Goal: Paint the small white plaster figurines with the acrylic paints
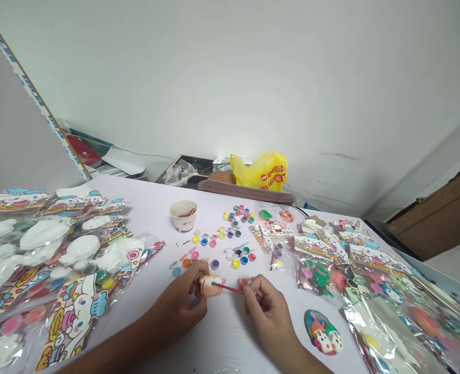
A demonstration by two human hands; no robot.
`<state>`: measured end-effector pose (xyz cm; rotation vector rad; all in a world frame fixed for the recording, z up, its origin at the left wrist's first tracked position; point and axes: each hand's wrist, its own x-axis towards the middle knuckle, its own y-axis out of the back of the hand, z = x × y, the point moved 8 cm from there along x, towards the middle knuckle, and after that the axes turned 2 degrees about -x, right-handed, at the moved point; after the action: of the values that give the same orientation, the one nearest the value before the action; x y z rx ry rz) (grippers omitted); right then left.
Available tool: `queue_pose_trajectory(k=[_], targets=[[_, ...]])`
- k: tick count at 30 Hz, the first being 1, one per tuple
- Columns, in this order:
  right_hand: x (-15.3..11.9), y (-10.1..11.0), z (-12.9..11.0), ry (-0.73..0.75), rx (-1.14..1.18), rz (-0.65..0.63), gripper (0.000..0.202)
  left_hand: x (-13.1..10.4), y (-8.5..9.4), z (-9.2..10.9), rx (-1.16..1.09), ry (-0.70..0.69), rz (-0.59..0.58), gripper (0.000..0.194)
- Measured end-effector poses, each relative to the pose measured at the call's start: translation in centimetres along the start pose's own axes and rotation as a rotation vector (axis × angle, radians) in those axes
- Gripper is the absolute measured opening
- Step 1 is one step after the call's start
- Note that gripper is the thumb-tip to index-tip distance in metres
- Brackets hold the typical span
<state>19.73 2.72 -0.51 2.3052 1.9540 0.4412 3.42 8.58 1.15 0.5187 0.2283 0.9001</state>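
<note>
Near the middle front of the table, my left hand (187, 298) pinches a small painted figurine (211, 285) with yellow, pink and white on it. My right hand (267, 306) grips a thin red paintbrush (232, 289), its tip at the figurine's face. Whether the bristles touch the surface I cannot tell. Just past my fingers lie strips of small paint pots, among them an orange pot (186, 263) and a yellow pot (235, 264). A paper cup (184, 215) with a brush handle showing inside stands behind them. To the right rests a painted round piece (323, 332).
Clear bags with white figurines (45, 234) and printed cards cover the left side. More packed kits (386, 275) crowd the right. At the table's back edge are a brown board (245, 191) and a yellow plastic bag (263, 171), with a wall behind.
</note>
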Motion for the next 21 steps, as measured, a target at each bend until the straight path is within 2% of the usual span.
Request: queue_pose_trajectory(k=[6, 18, 21], targets=[[0.03, 0.36, 0.28, -0.01, -0.056, 0.04, 0.035, -0.23, 0.02, 0.15, 0.005, -0.022, 0.011, 0.024], [0.05, 0.26, -0.05, 0.035, -0.023, -0.004, 0.033, -0.24, -0.06, 0.03, -0.041, 0.01, 0.0, 0.026], [0.04, 0.59, 0.34, 0.011, -0.035, 0.04, 0.034, -0.24, -0.09, 0.09, -0.037, 0.009, -0.004, 0.024]])
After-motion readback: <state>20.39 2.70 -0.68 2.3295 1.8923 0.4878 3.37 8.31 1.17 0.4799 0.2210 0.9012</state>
